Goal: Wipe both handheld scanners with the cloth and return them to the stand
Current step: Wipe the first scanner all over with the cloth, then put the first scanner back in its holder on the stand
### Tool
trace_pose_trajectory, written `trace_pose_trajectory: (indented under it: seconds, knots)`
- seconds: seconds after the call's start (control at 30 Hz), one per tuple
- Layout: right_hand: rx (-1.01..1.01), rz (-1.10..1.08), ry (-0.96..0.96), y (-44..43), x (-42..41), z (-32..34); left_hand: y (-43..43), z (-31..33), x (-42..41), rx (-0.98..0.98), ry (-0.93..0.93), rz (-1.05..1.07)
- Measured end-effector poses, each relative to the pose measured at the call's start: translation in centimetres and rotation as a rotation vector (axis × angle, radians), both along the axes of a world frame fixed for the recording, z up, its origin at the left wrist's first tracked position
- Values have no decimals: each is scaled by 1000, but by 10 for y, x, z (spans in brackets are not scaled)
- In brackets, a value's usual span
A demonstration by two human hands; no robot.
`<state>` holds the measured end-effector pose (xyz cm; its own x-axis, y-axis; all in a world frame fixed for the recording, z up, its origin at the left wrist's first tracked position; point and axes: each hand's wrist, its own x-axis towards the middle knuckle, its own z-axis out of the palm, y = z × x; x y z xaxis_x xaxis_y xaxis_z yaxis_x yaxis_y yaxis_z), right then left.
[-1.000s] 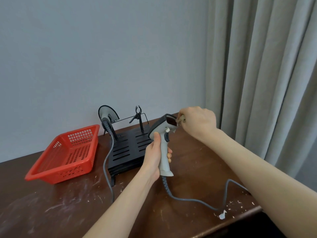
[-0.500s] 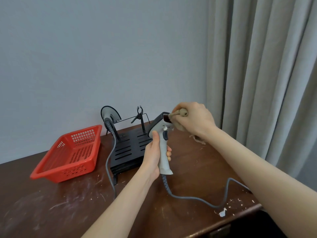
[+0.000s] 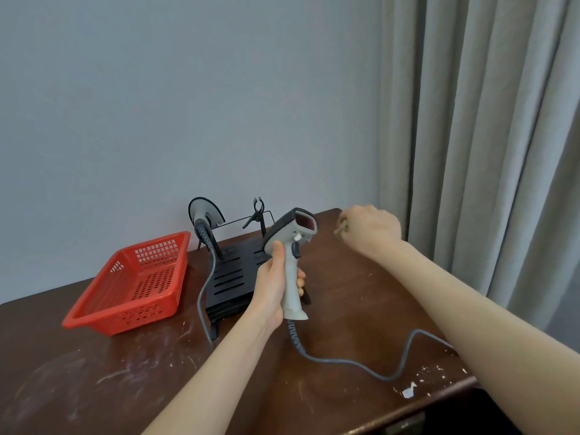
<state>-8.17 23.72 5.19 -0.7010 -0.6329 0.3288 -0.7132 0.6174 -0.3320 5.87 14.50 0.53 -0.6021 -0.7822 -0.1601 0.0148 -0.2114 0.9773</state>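
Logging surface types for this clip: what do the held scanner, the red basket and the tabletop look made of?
The held scanner looks like moulded plastic, matte light grey with a darker top: smooth, rounded shell. The red basket seems glossy plastic: moulded slots, shiny rim. The tabletop appears dark wood or veneer, semi-gloss; white chips and scuffs show a worn finish.

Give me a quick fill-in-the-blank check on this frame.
The left hand grips the grey scanner by its ____. The plastic basket is ____. The other scanner sits on the black ____. The right hand holds the cloth to the ____ of the grey scanner.
Missing: handle; red; stand; right.
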Motion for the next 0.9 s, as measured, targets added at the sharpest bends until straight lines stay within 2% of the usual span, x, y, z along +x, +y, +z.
trace_pose_trajectory:
  seconds: [0.07, 0.17, 0.23, 0.37, 0.4, 0.47, 0.57, 0.63, 0.7, 0.77, 0.8, 0.87, 0.9]
  knots:
    - [-2, 22, -128, 3, -5, -10, -10, 11, 5, -8, 27, 62]
    - [-39, 193, -343, -3, 4, -26, -25, 31, 11, -82, 16, 125]
    - [-136, 250, -487, -12, 9, -37, -32, 44, 15, -117, 24, 114]
    - [-422, 264, -1046, -28, 10, -48, -46, 67, 24, -164, 7, 92]
    - [-432, 248, -1120, -31, 9, -51, -51, 69, 25, -185, -12, 100]
    - [-289, 202, -1047, -39, 5, -61, -58, 74, 27, -224, -65, 125]
    - [86, 154, -605, -45, 2, -70, -60, 77, 26, -205, -86, 114]
    - [48, 114, -468, -48, 0, -67, -59, 76, 24, -158, -57, 83]
    - [-156, 120, -399, -50, 1, -52, -59, 76, 20, -116, -36, 58]
    - [-329, 229, -443, -54, 5, -29, -58, 79, 15, -117, -30, 29]
    - [-378, 318, -549, -56, 10, -15, -58, 83, 13, -129, -28, 24]
    - [-392, 493, -762, -60, 24, 10, -59, 92, 5, -162, -37, 23]
    - [-359, 553, -784, -64, 29, 18, -60, 98, 1, -166, -43, 19]
